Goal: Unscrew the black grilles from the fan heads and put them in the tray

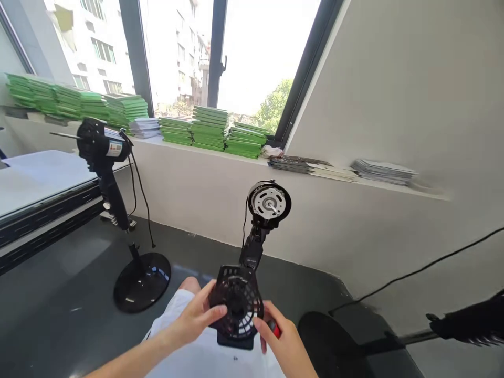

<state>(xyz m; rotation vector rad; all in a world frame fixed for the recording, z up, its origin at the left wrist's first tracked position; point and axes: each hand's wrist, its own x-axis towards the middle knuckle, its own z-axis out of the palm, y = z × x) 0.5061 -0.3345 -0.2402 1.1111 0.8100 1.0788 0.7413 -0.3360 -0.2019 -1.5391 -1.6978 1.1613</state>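
A black vented motor cover (237, 310) sits between both hands, low in the middle of the view, above my lap in white shorts. My left hand (196, 315) grips its left rim with fingers curled. My right hand (281, 340) pinches its right edge and also holds a red-handled tool (275, 328), mostly hidden. Just behind stands a fan body with its bare round motor (270, 203) exposed on a black neck (253, 249).
A second stripped fan on a stand (103, 148) with a round black base (142, 281) stands on the dark floor at left. Another black base (334, 344) and a fan part (468, 320) lie at right. Green booklet stacks (208, 128) line the window sill. A cable (417, 270) runs along the wall.
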